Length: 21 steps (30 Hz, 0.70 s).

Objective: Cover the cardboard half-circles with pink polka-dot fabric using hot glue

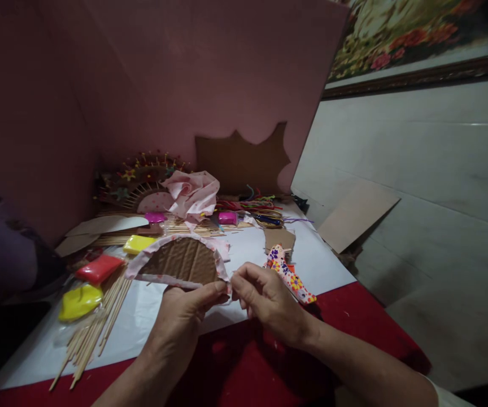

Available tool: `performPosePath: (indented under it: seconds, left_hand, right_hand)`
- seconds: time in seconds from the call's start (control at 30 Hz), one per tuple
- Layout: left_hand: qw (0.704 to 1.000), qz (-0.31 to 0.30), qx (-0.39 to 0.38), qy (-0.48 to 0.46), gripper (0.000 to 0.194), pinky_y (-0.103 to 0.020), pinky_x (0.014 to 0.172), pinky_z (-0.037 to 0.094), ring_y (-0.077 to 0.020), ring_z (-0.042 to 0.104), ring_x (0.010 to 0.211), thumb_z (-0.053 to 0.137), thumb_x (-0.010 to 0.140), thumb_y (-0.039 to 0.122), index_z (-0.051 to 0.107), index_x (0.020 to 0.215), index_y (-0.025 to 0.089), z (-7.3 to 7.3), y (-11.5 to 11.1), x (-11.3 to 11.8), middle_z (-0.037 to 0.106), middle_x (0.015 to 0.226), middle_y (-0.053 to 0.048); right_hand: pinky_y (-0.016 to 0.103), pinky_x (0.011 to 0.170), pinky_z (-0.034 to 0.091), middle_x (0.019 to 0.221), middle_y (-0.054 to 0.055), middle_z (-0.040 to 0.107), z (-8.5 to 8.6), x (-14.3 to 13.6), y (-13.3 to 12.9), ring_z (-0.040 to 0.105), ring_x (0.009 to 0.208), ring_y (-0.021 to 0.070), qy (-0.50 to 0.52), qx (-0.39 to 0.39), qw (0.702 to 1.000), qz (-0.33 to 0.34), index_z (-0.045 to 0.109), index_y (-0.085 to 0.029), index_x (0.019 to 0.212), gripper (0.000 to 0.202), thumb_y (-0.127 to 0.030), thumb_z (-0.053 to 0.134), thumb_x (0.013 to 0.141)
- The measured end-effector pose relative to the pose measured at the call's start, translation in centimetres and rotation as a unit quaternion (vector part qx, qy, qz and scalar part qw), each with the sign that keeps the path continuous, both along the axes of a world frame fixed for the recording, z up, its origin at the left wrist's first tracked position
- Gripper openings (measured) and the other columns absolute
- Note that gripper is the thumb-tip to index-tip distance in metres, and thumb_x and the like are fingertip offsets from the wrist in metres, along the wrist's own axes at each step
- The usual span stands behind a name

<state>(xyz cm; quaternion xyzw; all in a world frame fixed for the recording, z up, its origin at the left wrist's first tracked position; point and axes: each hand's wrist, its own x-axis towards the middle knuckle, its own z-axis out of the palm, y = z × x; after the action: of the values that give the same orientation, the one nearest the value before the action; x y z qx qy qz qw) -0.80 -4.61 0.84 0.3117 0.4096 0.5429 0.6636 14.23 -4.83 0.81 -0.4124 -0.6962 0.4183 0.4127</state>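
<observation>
Left hand (187,311) gripped semicircular cardboard (180,260) by its lower edge; right hand (269,299) pinched cloth rim (222,263) at the corner. Cardboard was just ahead of the hands. Left of left hand lay 2 yellow packets (81,302); beyond right hand, a floral-print object (288,274).

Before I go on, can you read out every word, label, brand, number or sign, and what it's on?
No readable text anywhere in view.
Half-round cardboard piece: no lettering visible.
Red packet and front yellow packet: no legible label.
Flower-patterned object: flowers, no readable words.
</observation>
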Motion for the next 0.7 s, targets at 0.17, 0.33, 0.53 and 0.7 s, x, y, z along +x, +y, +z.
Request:
performPosePath:
  seconds: [0.17,0.33,0.53,0.7]
  left_hand:
    - [1.0,0.024,-0.008,0.014,0.012,-0.023,0.057,0.05,-0.0131,0.061,0.057,0.081,0.052,0.018,0.071,0.053,0.012,-0.3,0.1,-0.3,0.068,0.055,-0.001]
    - [0.999,0.016,-0.028,0.021,0.015,-0.024,0.056,0.048,-0.0127,0.059,0.053,0.083,0.049,0.019,0.07,0.05,0.012,-0.9,0.5,-0.6,0.066,0.05,-0.002]
    - [1.0,0.0,0.0,0.002,0.012,-0.026,0.066,0.049,-0.0157,0.063,0.064,0.08,0.055,0.021,0.073,0.057,0.012,0.0,0.1,-0.3,0.072,0.061,-0.005]
    - [0.989,0.023,0.038,0.141,0.014,-0.026,0.066,0.047,-0.0175,0.063,0.066,0.076,0.061,0.027,0.074,0.061,0.014,0.8,-0.5,-0.1,0.072,0.062,-0.004]
  right_hand:
    - [0.021,0.052,0.037,0.063,-0.001,0.053,-0.6,-0.5,-0.1,0.046,0.056,0.0093,-0.011,0.042,0.999,-0.029,0.058,-0.015,0.076,0.021,-0.032,0.053,0.087]
    - [0.022,0.052,0.037,0.062,-0.001,0.053,-0.8,-0.7,0.1,0.046,0.055,0.0094,-0.017,0.042,0.999,-0.019,0.058,-0.015,0.077,0.022,-0.032,0.05,0.089]
    - [0.021,0.05,0.033,0.058,-0.004,0.045,-0.5,-0.6,0.1,0.039,0.054,0.0085,-0.002,0.051,0.998,-0.028,0.052,-0.016,0.069,0.019,-0.026,0.05,0.085]
    - [0.021,0.049,0.033,0.055,-0.005,0.045,-0.8,-1.0,-0.1,0.039,0.05,0.0078,-0.043,0.093,0.99,-0.093,0.051,-0.017,0.064,0.015,-0.016,0.051,0.078]
